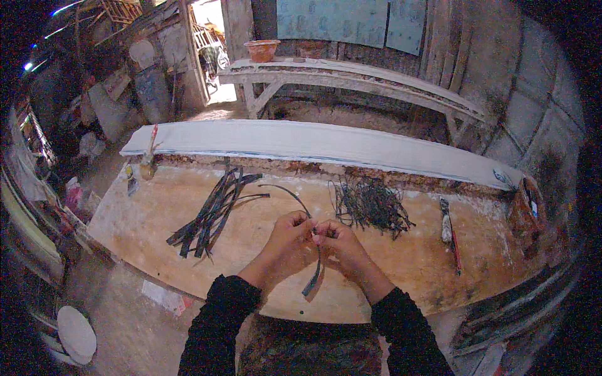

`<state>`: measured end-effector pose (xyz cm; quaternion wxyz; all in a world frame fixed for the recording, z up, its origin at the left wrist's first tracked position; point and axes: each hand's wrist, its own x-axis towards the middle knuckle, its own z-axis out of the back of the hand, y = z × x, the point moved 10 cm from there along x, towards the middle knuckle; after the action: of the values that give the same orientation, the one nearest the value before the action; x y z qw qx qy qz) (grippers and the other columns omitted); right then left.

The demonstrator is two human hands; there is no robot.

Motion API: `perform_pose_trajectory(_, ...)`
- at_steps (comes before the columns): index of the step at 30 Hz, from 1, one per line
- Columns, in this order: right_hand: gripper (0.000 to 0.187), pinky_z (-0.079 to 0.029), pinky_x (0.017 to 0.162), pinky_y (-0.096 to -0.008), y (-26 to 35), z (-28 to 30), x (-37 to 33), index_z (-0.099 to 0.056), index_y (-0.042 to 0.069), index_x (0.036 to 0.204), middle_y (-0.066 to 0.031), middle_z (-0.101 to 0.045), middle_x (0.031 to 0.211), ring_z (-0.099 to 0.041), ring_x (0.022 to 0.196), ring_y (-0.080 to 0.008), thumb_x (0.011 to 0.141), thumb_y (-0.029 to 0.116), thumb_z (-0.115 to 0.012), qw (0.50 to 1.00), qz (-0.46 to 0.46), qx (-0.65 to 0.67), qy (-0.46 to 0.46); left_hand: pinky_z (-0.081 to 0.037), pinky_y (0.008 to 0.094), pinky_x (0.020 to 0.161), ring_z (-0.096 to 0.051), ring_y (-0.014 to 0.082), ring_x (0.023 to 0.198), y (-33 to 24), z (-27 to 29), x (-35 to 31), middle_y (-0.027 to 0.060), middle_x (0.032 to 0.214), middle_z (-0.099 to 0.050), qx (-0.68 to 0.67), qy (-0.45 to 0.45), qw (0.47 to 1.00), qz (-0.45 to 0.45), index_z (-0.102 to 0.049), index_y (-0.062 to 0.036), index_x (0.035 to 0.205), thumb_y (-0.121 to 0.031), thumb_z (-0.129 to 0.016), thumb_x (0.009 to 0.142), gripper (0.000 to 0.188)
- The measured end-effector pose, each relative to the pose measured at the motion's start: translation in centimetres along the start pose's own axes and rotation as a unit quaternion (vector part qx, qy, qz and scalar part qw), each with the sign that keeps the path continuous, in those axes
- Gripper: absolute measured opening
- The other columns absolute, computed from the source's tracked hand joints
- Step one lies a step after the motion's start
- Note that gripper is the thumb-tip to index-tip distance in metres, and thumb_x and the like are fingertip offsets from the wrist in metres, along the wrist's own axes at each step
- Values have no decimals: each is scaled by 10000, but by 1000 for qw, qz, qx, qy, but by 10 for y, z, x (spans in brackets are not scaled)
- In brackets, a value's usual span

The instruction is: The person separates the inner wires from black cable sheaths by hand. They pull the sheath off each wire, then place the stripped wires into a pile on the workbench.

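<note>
Over the middle of the wooden board (276,289), my left hand (290,241) and my right hand (342,249) meet, fingers closed in a pinch. Both grip one narrow black strip (311,284). One end curves up and away past my left hand; the other hangs down between my wrists toward the near edge. A small dark lump shows at the fingertips, but I cannot make out whether it is a knot. Left of my hands lies a loose stack of flat black strips (216,210). To the right is a tangled heap of thin dark strips (371,203).
A thin tool with a pale upper part and red handle (456,247) lies on the right of the board. A brown pot (527,208) stands at the right end. Behind the board runs a long whitish plank (313,141). Farther back, a bench (351,72) carries an orange bowl (261,51).
</note>
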<state>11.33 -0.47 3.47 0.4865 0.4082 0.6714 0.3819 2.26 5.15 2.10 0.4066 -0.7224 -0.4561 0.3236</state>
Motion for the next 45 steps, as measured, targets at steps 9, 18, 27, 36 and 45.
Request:
perform_pose_trajectory(9,137,-471,512,-268,-8,1,21,-525,101,879,12,-576,819,-560,629,-108,801,71,-634,992,48,102,60,-459,307,473,-544,133,556,-7,-9,-7,43,663,-558,-13,22,999,31,-556,-32,805,-115,-617,839,109)
perform_pose_trajectory(18,142,-546,602,-326,-10,-3,21,-536,76,935,-38,-605,838,-608,686,-141,825,98,-623,982,19,157,98,-482,368,426,-540,149,503,-4,-14,-10,29,626,-559,-98,54,993,45,-566,-50,840,-152,-633,833,122)
perform_pose_trajectory(27,128,-488,662,-278,-2,16,22,-529,47,927,-38,-597,818,-594,729,-145,832,74,-611,995,97,31,-23,-448,231,483,-553,102,555,10,12,9,19,677,-570,-27,27,999,9,-558,-44,852,-151,-623,843,126)
perform_pose_trajectory(36,141,-456,568,-221,9,6,8,-535,63,883,-6,-565,788,-531,678,-77,793,-2,-621,992,95,-59,-59,-447,239,489,-543,102,565,-8,9,-4,22,685,-556,40,-50,998,-11,-534,-42,821,-101,-596,849,90)
perform_pose_trajectory(45,164,-481,617,-272,0,28,30,-599,31,911,-42,-604,846,-578,715,-136,753,56,-633,955,207,-192,-86,-456,240,532,-551,101,593,7,23,17,38,729,-583,-16,-21,997,-70,-494,-60,792,-83,-580,853,108)
